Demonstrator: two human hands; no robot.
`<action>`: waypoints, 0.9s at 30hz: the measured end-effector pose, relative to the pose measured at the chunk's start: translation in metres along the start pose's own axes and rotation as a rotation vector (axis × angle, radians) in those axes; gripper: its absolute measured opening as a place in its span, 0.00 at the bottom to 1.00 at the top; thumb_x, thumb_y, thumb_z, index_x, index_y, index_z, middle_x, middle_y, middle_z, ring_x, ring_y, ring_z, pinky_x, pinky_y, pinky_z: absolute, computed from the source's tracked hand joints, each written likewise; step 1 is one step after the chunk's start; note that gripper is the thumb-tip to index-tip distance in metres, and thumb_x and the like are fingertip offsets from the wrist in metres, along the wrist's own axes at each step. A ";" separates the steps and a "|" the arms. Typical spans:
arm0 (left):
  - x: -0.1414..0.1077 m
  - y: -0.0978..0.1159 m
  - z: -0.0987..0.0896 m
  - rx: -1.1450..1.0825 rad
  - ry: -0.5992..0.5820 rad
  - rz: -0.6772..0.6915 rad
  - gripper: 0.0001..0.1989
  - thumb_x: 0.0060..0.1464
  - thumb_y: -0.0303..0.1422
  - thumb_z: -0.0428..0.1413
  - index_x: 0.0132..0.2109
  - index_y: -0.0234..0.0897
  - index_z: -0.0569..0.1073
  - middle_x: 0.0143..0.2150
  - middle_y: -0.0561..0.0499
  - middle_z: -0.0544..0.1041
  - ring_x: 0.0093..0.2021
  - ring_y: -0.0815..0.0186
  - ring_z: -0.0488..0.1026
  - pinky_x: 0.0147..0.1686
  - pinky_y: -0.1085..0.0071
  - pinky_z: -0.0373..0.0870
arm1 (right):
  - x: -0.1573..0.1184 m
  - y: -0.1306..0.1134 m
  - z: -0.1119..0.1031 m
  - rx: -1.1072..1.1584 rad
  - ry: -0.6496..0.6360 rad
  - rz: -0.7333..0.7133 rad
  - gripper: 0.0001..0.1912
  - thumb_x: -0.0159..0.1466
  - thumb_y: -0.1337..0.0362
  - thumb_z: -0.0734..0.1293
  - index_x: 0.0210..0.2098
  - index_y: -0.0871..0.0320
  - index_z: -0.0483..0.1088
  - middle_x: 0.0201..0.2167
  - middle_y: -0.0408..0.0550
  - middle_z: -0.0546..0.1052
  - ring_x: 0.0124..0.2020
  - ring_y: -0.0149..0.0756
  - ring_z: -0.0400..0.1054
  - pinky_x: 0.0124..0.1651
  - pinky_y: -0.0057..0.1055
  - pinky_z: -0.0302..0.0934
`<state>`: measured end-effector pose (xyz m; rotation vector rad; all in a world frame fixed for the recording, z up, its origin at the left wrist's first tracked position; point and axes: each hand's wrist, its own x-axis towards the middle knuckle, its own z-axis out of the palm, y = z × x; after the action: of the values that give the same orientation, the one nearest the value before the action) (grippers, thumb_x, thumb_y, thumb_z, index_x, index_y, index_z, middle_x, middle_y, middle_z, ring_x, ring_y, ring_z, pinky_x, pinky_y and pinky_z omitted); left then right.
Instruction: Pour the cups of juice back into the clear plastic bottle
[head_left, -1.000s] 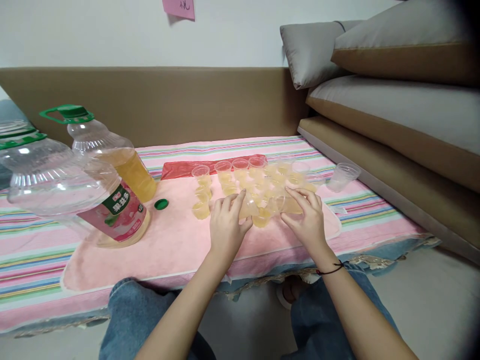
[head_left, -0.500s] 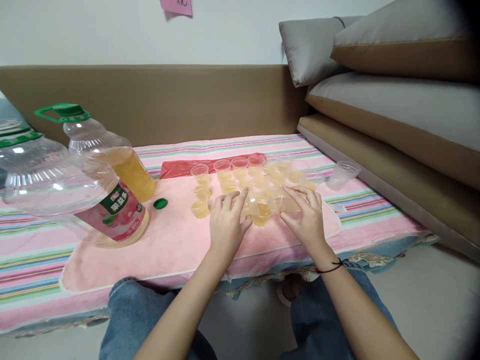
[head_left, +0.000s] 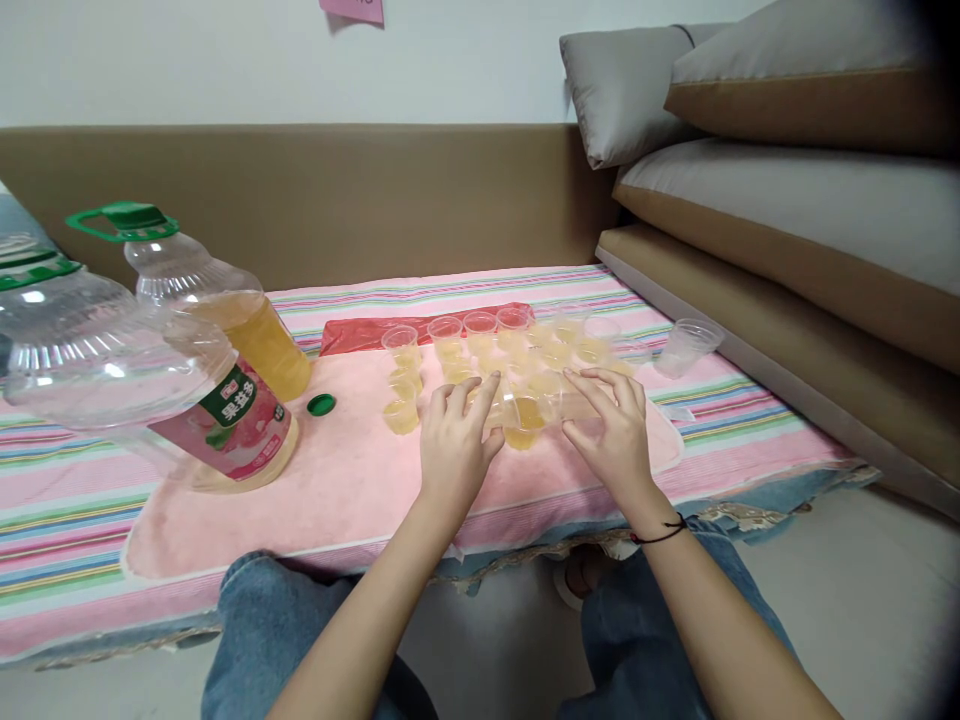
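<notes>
My left hand [head_left: 457, 445] is closed around a clear plastic cup [head_left: 496, 408], which lies tilted with its mouth toward the right. From the other side, my right hand [head_left: 611, 430] grips another clear plastic cup [head_left: 576, 405], tipped with its mouth toward the left. Between and just below their rims stands a cup of yellow drink [head_left: 524, 432]. Several more clear cups with yellow drink [head_left: 402, 415] are arranged in rows beyond and beside my hands. My fingers partly hide some of them. How much liquid the two held cups contain is hard to make out.
Two large juice bottles [head_left: 247, 425] with green tops stand at left, near a loose green cap [head_left: 321, 404]. A stack of clear cups [head_left: 686, 348] leans at right. Red plastic [head_left: 360, 335] lies behind the rows on the pink mat [head_left: 300, 510]. Cushions [head_left: 787, 200] are piled at right.
Both hands keep almost the same place and grip. The cups between them shift very slightly, and the view tilts down a little.
</notes>
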<state>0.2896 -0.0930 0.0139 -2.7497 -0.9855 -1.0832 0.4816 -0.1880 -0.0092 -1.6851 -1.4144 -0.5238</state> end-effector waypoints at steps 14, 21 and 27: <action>-0.002 -0.001 0.003 -0.010 0.001 -0.056 0.31 0.52 0.30 0.61 0.63 0.38 0.66 0.54 0.44 0.76 0.49 0.53 0.70 0.52 0.55 0.69 | -0.002 0.000 0.001 -0.029 -0.001 0.061 0.29 0.57 0.66 0.69 0.58 0.49 0.70 0.48 0.51 0.73 0.51 0.51 0.67 0.55 0.51 0.62; -0.003 0.000 0.001 -0.073 0.041 -0.176 0.29 0.53 0.35 0.63 0.61 0.39 0.65 0.54 0.42 0.77 0.53 0.50 0.73 0.54 0.52 0.65 | -0.002 0.004 0.004 0.066 0.047 0.172 0.29 0.56 0.61 0.71 0.57 0.54 0.68 0.48 0.54 0.75 0.51 0.52 0.69 0.55 0.52 0.64; -0.005 -0.005 -0.001 -0.341 0.086 -0.322 0.31 0.50 0.38 0.66 0.58 0.39 0.64 0.51 0.43 0.77 0.48 0.54 0.75 0.49 0.56 0.70 | 0.000 0.010 0.005 0.292 0.079 0.373 0.30 0.54 0.56 0.74 0.54 0.56 0.69 0.49 0.57 0.77 0.49 0.50 0.72 0.54 0.52 0.66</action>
<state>0.2832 -0.0921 0.0109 -2.8264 -1.3829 -1.5330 0.4902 -0.1837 -0.0160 -1.6173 -1.0294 -0.1633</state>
